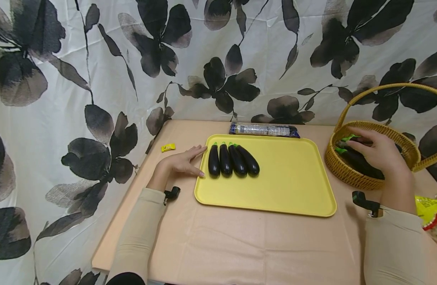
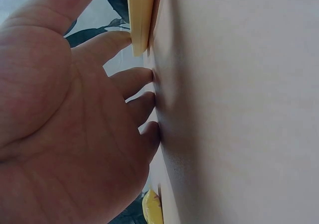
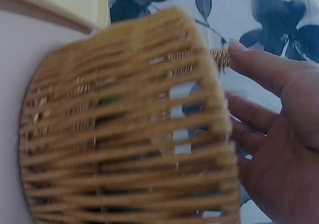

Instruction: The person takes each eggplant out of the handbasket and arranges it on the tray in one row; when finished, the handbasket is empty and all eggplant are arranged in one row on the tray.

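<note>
On a yellow tray (image 1: pixel 289 178) several dark eggplants (image 1: pixel 225 160) lie side by side at the left, green stem ends toward the back. My left hand (image 1: pixel 183 162) rests at the tray's left edge, thumb and index finger touching it; in the left wrist view the fingers (image 2: pixel 137 79) are spread and fairly straight. At the right, my right hand (image 1: pixel 380 154) reaches over a wicker basket (image 1: pixel 343 174) that holds more eggplants (image 1: pixel 359 160). Its thumb and fingers are apart near the green stems; the basket wall (image 3: pixel 124 149) partly hides the fingers in the right wrist view.
Behind the tray lies a long clear-and-blue package (image 1: pixel 263 130). A small yellow packet (image 1: pixel 168 147) sits left of the tray. The basket's tall handle (image 1: pixel 346 105) arches above it. A yellow and red bag (image 1: pixel 432 215) stands at the right edge. A floral curtain (image 1: pixel 211 47) hangs behind the table.
</note>
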Action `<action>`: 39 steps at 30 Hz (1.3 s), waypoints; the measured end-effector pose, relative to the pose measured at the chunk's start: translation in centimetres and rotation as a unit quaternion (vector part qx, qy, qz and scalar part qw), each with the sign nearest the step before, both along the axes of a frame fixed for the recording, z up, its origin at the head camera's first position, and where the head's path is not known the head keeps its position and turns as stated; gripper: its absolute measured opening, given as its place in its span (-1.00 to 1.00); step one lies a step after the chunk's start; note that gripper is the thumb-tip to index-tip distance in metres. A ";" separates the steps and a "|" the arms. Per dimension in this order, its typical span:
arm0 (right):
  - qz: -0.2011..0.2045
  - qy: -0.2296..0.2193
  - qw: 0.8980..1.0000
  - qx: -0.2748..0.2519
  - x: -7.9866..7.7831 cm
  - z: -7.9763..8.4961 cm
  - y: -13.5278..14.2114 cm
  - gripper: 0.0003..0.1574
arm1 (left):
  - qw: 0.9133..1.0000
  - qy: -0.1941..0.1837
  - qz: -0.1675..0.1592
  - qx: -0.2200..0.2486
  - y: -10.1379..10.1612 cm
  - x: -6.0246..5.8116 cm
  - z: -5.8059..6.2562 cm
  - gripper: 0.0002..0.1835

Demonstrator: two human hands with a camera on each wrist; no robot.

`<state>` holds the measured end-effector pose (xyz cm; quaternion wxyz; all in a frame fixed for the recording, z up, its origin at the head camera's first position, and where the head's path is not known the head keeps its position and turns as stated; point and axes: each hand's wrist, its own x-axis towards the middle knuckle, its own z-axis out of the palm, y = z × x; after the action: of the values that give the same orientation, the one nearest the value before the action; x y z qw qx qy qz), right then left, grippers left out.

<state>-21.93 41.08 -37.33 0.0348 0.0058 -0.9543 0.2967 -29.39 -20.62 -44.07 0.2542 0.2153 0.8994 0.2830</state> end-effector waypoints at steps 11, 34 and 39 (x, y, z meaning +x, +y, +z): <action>-0.016 -0.034 0.999 0.015 0.4 -1.1 2.2 -0.15 | 1.000 0.003 -0.004 -0.002 0.1 0.0 -0.1 0.35; 0.037 -0.123 0.991 0.036 0.1 -2.8 4.5 -0.20 | 1.000 0.001 -0.004 -0.005 0.1 0.0 0.1 0.35; 0.046 -0.153 0.986 0.044 0.0 -2.9 4.6 -0.22 | 1.000 0.004 -0.009 -0.004 0.1 0.0 0.1 0.33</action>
<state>-21.88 45.71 -40.22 -0.1260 0.0059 -0.9592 0.2531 -29.38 -20.52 -43.92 0.2537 0.2232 0.8998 0.2758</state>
